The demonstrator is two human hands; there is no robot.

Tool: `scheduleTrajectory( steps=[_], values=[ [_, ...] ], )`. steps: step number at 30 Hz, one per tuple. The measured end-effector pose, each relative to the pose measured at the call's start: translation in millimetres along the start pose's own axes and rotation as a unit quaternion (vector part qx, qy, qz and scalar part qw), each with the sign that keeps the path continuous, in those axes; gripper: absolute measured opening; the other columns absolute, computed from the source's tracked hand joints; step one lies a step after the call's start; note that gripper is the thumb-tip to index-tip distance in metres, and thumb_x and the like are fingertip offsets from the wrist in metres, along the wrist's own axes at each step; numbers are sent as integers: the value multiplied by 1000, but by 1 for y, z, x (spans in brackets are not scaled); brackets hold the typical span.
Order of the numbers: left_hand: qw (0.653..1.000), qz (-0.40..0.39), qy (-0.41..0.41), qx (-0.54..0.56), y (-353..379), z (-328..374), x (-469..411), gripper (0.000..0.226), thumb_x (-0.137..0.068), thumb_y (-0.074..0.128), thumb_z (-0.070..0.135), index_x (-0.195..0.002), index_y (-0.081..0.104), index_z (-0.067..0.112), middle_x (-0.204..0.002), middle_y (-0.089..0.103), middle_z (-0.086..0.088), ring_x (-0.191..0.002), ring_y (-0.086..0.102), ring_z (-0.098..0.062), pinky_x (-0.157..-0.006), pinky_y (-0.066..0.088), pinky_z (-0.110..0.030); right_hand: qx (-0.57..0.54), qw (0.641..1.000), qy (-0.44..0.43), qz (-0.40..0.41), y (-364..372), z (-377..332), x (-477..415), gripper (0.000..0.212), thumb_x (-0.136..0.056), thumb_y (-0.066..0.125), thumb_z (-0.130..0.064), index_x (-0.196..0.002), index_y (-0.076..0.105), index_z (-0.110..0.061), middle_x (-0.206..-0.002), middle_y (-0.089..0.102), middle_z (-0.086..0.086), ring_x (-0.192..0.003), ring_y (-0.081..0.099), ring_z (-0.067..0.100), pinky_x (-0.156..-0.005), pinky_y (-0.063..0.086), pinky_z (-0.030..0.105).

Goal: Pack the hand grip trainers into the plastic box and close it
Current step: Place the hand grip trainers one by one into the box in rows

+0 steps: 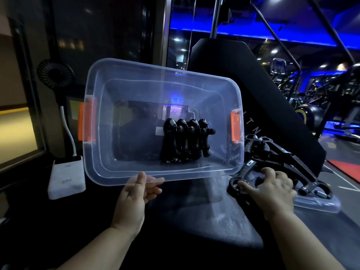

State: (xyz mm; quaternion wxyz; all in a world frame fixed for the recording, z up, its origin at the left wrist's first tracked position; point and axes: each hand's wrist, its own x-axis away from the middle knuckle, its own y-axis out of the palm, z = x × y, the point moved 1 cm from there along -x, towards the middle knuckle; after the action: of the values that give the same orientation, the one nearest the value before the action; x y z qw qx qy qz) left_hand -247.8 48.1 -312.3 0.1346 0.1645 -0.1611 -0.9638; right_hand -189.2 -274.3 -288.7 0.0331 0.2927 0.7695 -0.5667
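A clear plastic box [93,156] with orange latches is tipped up so its open top faces me. My left hand [136,193] grips its near rim. Inside, several black hand grip trainers [185,141] stand in a row toward the right. My right hand [272,188] rests on a loose black grip trainer [245,176], fingers curled over it. That trainer is part of a pile of trainers [276,152] lying on the clear lid [319,206] to the right of the box.
Everything sits on a black padded gym bench [204,221]. A white power bank [66,178] with a small black fan [55,76] on a white stalk stands at the left. A black seat back [263,90] rises behind the box; gym machines fill the blue-lit room at right.
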Motion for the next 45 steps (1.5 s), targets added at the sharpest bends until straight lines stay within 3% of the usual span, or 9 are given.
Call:
scheduleTrajectory(
  steps=[5, 9, 11, 19, 25, 32, 40, 42, 45],
  values=[
    [1000, 3, -4, 0, 1, 0, 0, 38, -97, 38, 33, -92, 56, 0, -85, 76, -8, -66, 67, -11, -64, 50, -22, -16, 998, 54, -41, 8, 5, -5, 111, -57, 55, -87, -144, 21, -25, -154, 13, 19, -141, 10, 35, -110, 13, 57],
    [1000, 4, -5, 0, 1, -1, 0, 37, -97, 38, 33, -90, 57, 1, -85, 76, -7, -66, 67, -11, -63, 50, -21, -45, 995, 68, -58, 10, 9, -10, 119, -51, 55, -89, -143, 21, -23, -133, 53, 11, -127, 41, 34, -103, 27, 53],
    [1000, 4, -2, -1, 1, 0, -1, 37, -97, 37, 32, -89, 57, 3, -86, 76, -8, -66, 67, -12, -64, 50, -22, -69, 994, 68, -48, 11, 9, -12, 118, -51, 61, -86, -143, 22, -22, -125, 59, 9, -122, 47, 35, -101, 28, 52],
    [1000, 7, -2, 0, 1, -1, -1, 36, -98, 38, 31, -84, 59, 4, -85, 76, -8, -65, 67, -12, -58, 51, -16, -134, 990, 35, -17, 7, 5, -10, 92, -60, 77, -62, -136, 39, -26, -97, 61, -4, -113, 55, 28, -102, 32, 47],
    [1000, 4, -4, -3, 1, -1, 0, 36, -97, 38, 33, -85, 59, 6, -87, 76, -8, -67, 67, -12, -65, 49, -24, -275, 961, -31, 25, 4, 0, -3, 74, -61, 87, -26, -122, 45, -31, -113, 49, 4, -84, 51, 12, -75, 42, 31],
    [1000, 5, -2, 5, 1, 0, 0, 36, -95, 39, 33, -85, 58, 4, -85, 76, -8, -65, 67, -13, -63, 50, -22, -273, 960, -52, 25, 6, 0, -4, 61, -66, 84, -22, -116, 49, -30, -110, 46, 5, -76, 46, 5, -76, 42, 32],
    [1000, -1, 0, 7, 1, 1, -1, 39, -88, 42, 41, -85, 59, 5, -86, 76, -8, -66, 67, -13, -65, 49, -24, -334, 924, 14, 188, -8, 2, -9, 54, -76, 77, -18, -123, 49, -17, -116, 51, 24, -101, 49, 28, -91, 39, 35],
    [1000, -1, 2, 6, 1, 1, 0, 43, -84, 43, 45, -85, 60, 5, -86, 76, -8, -66, 67, -13, -62, 50, -21, -367, 902, 7, 228, -15, 0, -8, 49, -79, 74, -18, -122, 51, -16, -115, 57, 17, -106, 53, 33, -93, 41, 38],
    [1000, 0, 4, 8, 1, 0, -1, 48, -83, 43, 46, -89, 60, 1, -86, 76, -8, -66, 67, -13, -60, 51, -19, -451, 849, -42, 271, -28, -19, 2, 40, -79, 70, -25, -113, 52, -35, -105, 57, -3, -93, 57, 14, -86, 41, 16]
  ],
)
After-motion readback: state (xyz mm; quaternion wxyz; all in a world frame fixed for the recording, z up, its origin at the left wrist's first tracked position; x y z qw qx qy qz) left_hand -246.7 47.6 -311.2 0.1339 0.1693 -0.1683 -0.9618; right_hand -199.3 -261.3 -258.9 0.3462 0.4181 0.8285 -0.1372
